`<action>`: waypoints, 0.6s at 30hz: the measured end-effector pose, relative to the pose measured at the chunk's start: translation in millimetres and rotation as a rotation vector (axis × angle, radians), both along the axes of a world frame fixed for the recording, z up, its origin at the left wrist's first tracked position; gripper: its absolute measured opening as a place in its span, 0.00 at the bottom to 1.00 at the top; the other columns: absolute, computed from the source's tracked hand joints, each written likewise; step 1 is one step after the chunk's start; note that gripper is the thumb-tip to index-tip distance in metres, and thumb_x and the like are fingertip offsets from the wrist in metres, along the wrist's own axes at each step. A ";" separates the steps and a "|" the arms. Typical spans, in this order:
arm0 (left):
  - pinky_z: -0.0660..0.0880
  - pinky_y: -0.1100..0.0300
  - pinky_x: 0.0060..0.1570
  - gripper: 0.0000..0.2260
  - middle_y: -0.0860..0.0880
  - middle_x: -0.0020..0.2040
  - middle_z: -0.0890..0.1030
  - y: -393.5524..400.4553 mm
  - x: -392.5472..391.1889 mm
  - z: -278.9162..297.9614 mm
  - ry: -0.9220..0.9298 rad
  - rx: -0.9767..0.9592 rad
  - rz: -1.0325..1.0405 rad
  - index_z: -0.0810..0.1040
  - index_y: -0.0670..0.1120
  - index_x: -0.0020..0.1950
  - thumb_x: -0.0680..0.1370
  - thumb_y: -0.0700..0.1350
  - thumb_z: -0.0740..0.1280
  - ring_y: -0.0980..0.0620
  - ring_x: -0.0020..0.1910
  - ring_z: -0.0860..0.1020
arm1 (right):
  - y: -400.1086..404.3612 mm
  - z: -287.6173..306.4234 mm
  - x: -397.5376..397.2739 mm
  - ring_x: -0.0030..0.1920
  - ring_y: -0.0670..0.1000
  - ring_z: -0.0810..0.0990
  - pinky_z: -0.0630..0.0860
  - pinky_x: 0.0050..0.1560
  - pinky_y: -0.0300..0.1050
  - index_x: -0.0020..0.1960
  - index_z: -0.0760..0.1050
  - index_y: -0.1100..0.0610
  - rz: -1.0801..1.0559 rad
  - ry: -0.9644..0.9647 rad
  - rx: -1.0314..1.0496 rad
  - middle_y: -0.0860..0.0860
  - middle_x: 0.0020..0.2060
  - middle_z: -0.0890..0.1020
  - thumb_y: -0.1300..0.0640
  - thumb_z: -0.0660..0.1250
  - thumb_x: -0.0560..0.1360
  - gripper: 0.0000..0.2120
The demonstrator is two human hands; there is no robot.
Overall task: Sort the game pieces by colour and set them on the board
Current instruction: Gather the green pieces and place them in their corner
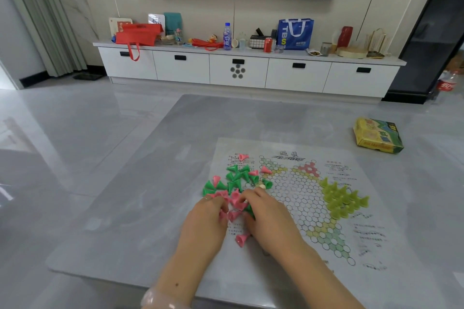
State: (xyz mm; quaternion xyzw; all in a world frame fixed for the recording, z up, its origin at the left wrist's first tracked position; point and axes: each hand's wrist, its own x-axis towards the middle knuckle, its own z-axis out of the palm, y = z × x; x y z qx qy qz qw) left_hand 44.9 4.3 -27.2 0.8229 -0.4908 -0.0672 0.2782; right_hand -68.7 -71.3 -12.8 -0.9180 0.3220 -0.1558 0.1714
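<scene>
A paper game board (298,198) with a star of hexagon cells lies on the grey table (140,183). Yellow-green cone pieces (341,198) stand grouped on the board's right point. Green cones (236,178) and pink cones (234,198) lie mixed in a heap at the board's left side. One pink cone (242,239) lies alone nearer to me. My left hand (208,218) rests on the heap's near edge, fingers curled over pink pieces. My right hand (266,213) sits beside it, fingers bent onto pink and green pieces. What each hand actually grips is hidden.
The yellow and green game box (378,137) lies at the table's far right. Beyond the table stands a white TV cabinet (238,70) crowded with bags, bottles and cans. A cola bottle (445,85) stands on the floor at right.
</scene>
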 end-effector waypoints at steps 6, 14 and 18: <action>0.65 0.64 0.46 0.11 0.50 0.52 0.77 2.9 -2.3 5.6 0.039 -0.041 -0.003 0.76 0.47 0.56 0.76 0.41 0.60 0.51 0.51 0.74 | -3.8 1.5 -0.7 0.47 0.43 0.73 0.68 0.47 0.35 0.52 0.75 0.51 -0.036 -0.108 0.046 0.45 0.51 0.78 0.57 0.61 0.76 0.07; 0.76 0.61 0.34 0.12 0.43 0.40 0.80 4.4 -4.4 34.5 1.104 -0.438 0.254 0.78 0.42 0.45 0.79 0.39 0.55 0.48 0.35 0.76 | 4.2 29.1 3.7 0.44 0.39 0.76 0.70 0.45 0.25 0.50 0.79 0.52 -0.001 -0.365 0.218 0.40 0.43 0.77 0.60 0.66 0.73 0.07; 0.77 0.62 0.28 0.11 0.41 0.39 0.79 5.6 -0.5 33.1 1.504 -0.530 0.282 0.76 0.39 0.45 0.78 0.38 0.54 0.49 0.31 0.80 | 20.1 25.4 17.8 0.46 0.43 0.77 0.71 0.48 0.31 0.51 0.78 0.51 0.088 -0.360 0.250 0.45 0.46 0.80 0.59 0.67 0.72 0.09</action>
